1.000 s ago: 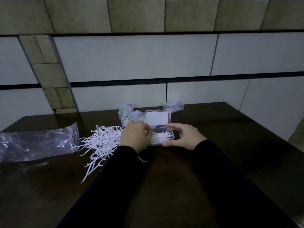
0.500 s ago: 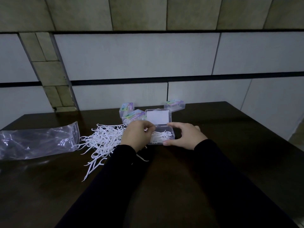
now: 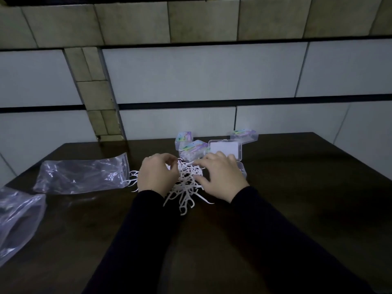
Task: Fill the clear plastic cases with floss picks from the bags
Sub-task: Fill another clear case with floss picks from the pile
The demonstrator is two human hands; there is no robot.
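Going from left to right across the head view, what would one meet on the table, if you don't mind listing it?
Crumpled plastic bag at the edge → flat clear bag → left hand → pile of floss picks → right hand → closed labelled case at the far right.

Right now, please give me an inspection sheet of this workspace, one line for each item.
Surface: dark wooden table, dimly lit.
Job's things: loose pile of white floss picks between the hands; open clear case behind the right hand, lid up; three closed cases with coloured labels beside and behind it.
Clutter: two clear plastic bags on the left side, apparently empty.
Hands: left hand curled over the picks; right hand spread on the pile, fingertips touching picks.
Cables: nothing seen.
Surroundings: tiled wall directly behind the table.
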